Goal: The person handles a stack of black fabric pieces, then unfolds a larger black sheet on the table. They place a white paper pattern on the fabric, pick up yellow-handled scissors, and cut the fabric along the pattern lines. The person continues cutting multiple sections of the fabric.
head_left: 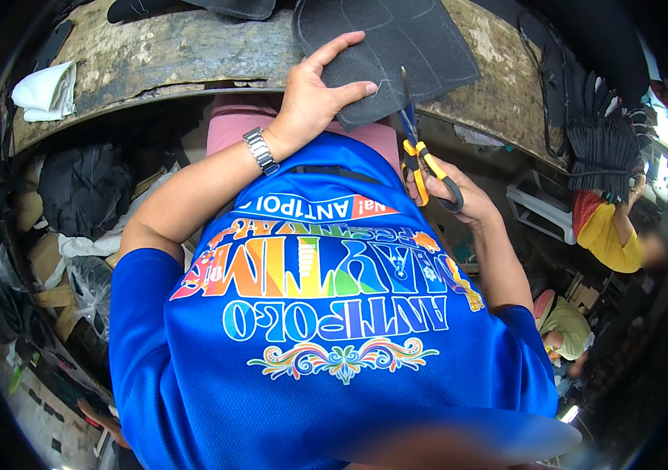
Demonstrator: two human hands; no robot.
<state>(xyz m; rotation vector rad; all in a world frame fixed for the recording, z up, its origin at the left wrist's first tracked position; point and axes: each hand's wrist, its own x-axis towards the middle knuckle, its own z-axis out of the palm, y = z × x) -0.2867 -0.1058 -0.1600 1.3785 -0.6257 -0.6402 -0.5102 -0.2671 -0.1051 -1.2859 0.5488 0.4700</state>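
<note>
A black leather-like sheet [428, 59] with pale drawn outlines lies on the worn wooden table, its near corner hanging past the edge. My left hand [312, 98] holds it at the near left side, thumb and forefinger spread on top; the other fingers are mostly hidden. In my right hand [463, 194] are scissors [410, 121] with yellow and black handles. Their blades point away from me at the sheet's near right edge, and look slightly parted. A light thread or mark shows beside my left thumb.
The wooden table [185, 51] curves across the front. A folded white cloth [45, 92] lies at its left, more black pieces at the far edge. Bundled black strips [604, 160] hang at right near a person in yellow [610, 239]. Dark bags [87, 188] crowd the lower left.
</note>
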